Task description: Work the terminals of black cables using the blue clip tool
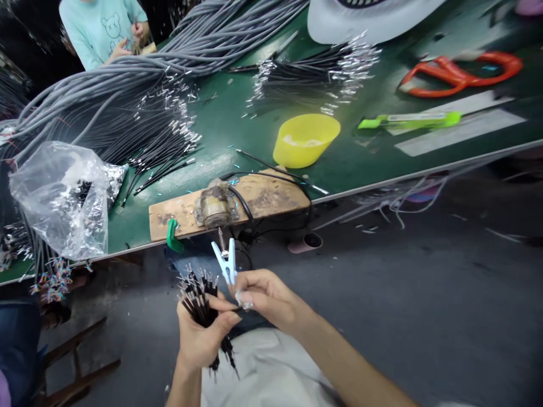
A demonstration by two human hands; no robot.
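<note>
The left hand (201, 338), fingers wrapped round the black wire bundle (197, 303), should brace steadily while the right hand (271, 299), fingers pinching a small clear piece (245, 301), aligns gently.

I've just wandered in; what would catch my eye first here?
Probably the bright yellow tub on the green tabletop, with orange scissors farther right. Nearer, the left hand holds a bristling bundle of black wires, close to a pale blue clothespin.
</note>
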